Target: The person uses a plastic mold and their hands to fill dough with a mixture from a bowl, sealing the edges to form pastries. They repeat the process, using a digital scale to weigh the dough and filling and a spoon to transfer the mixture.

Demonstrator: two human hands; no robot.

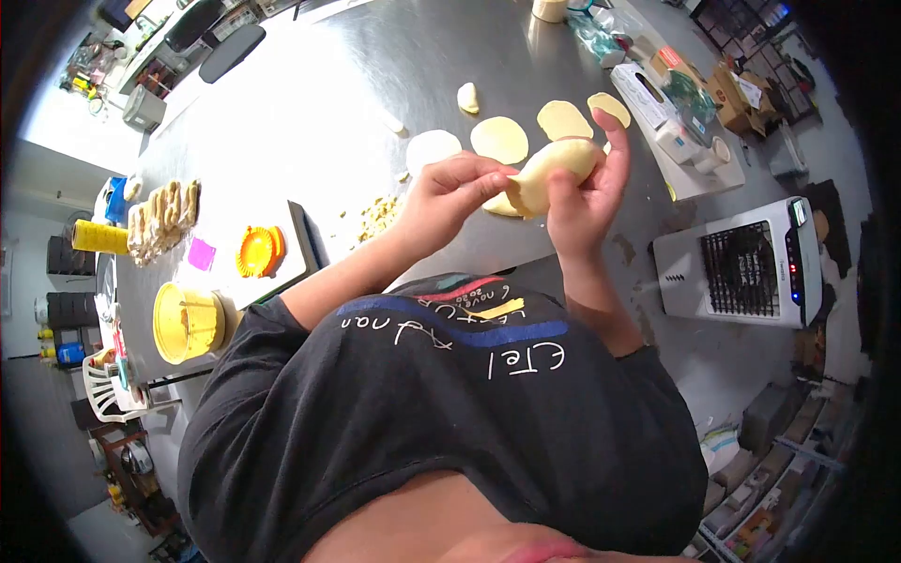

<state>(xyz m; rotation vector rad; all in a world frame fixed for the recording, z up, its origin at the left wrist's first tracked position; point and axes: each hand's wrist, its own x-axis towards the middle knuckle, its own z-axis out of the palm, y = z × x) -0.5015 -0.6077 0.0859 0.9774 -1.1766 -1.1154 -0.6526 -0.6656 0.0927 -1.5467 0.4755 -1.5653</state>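
Observation:
A folded half-moon of pale dough point(556, 169) is held up in front of me. My right hand point(589, 192) grips it, thumb on the near face and fingers behind, one fingertip sticking up. My left hand point(452, 199) pinches its left edge between thumb and fingers. Any filling inside is hidden. Behind it on the metal table point(371, 70) lie flat dough rounds: a whitish one point(434, 148), a yellowish one point(499, 140), and others point(565, 120) to the right. Another piece of dough partly shows beneath the held one. A small dough lump point(468, 98) sits farther back.
Small crumbly pieces point(378, 218) lie left of my left forearm. An orange dough press point(259, 251) rests on a white board point(290, 246). Nearby are a yellow tub point(186, 324), a pink square point(201, 254) and bagged items point(162, 222). An air cooler point(739, 264) stands at right.

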